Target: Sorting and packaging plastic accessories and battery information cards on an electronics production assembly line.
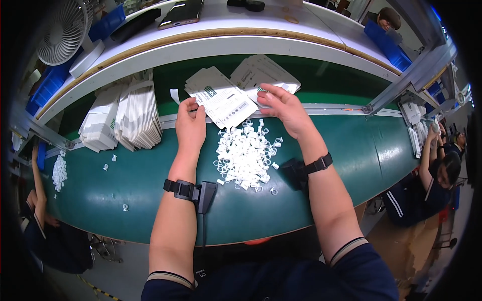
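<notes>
My left hand is beside the left edge of a stack of flat white printed packets, its fingers curled in toward the thumb. Whatever it may hold is too small or hidden to make out. On the other side, my right hand has its fingers and thumb apart, over the edge of a second fanned stack of printed packets. Between my forearms lies a heap of small white plastic ring-shaped pieces. The nearest packet's lower corner reaches the top of this heap.
Bundled white packets stand at the left on the green work surface. A few loose rings lie below them. A raised shelf spans the back, with a fan and a phone. Co-workers sit at both sides.
</notes>
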A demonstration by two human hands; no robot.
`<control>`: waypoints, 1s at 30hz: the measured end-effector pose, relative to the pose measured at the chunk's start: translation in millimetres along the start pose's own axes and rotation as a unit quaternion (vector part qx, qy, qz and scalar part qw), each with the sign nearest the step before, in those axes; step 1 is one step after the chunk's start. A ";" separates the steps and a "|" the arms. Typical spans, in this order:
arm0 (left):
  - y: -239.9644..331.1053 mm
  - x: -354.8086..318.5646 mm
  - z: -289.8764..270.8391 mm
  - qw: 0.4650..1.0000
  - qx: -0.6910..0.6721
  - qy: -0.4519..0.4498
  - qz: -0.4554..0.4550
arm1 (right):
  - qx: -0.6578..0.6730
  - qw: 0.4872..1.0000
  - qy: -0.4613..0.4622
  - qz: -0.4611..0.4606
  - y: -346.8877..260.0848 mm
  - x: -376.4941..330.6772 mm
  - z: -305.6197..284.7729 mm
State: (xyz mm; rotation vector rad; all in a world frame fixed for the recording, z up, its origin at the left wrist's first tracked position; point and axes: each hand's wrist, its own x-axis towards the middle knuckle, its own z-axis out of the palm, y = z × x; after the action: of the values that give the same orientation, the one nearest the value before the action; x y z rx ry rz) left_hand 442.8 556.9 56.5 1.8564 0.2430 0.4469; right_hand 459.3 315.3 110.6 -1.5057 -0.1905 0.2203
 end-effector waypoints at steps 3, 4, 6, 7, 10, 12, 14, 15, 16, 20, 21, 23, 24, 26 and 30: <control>-9.8 3.4 2.0 0.999 -0.045 -0.011 -0.002 | -0.066 0.998 -0.013 0.016 1.3 19.8 6.9; -10.2 3.9 2.6 0.999 -0.045 -0.010 -0.002 | -0.108 0.994 -0.011 0.012 -3.2 24.3 10.4; -11.0 3.3 4.9 0.992 -0.123 -0.035 -0.025 | -0.158 0.986 -0.030 0.032 -10.0 36.5 15.7; -11.3 3.8 4.2 0.991 -0.124 -0.032 -0.025 | -0.208 0.976 -0.046 0.052 -12.8 42.8 18.5; -12.1 5.1 1.7 0.995 -0.087 -0.039 -0.024 | -0.231 0.970 -0.049 0.065 -15.3 54.3 29.4; -11.6 5.4 1.5 0.997 -0.072 -0.037 -0.001 | -0.240 0.967 -0.050 0.076 -16.1 63.1 33.4; -12.3 6.7 1.8 0.997 -0.071 -0.035 -0.003 | -0.345 0.931 -0.059 0.099 -14.5 76.8 35.5; -13.2 7.7 1.6 0.997 -0.067 -0.036 -0.004 | -0.348 0.930 -0.062 0.098 -11.0 81.6 38.7; -8.8 8.0 1.3 0.997 -0.062 -0.038 0.004 | -0.371 0.920 -0.051 0.116 -9.5 85.1 43.0; 4.0 2.6 -4.2 1.000 0.012 -0.023 -0.016 | -0.410 0.896 -0.039 0.167 -6.6 88.8 53.2; 1.7 4.1 -3.7 1.000 0.010 -0.025 -0.011 | -0.412 0.895 -0.041 0.166 -5.8 89.5 53.0; 1.5 3.6 -6.3 1.000 0.007 -0.023 -0.009 | -0.365 0.911 -0.038 0.190 -5.3 88.9 52.8; 1.5 2.8 -7.3 0.999 0.051 -0.005 0.017 | -0.367 0.910 -0.040 0.189 -3.2 87.7 53.9; 2.2 1.0 -9.7 0.995 0.092 0.013 0.041 | -0.326 0.928 -0.070 0.169 -8.4 73.0 60.3; 7.7 -4.5 -19.8 0.952 0.256 0.094 0.141 | -0.281 0.925 -0.156 0.205 -16.5 53.5 74.5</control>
State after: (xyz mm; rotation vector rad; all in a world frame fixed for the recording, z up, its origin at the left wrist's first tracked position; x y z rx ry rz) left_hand 430.0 569.8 68.3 2.3731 0.2365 0.8214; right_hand 492.1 400.2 130.7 -2.0725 -0.1995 0.7975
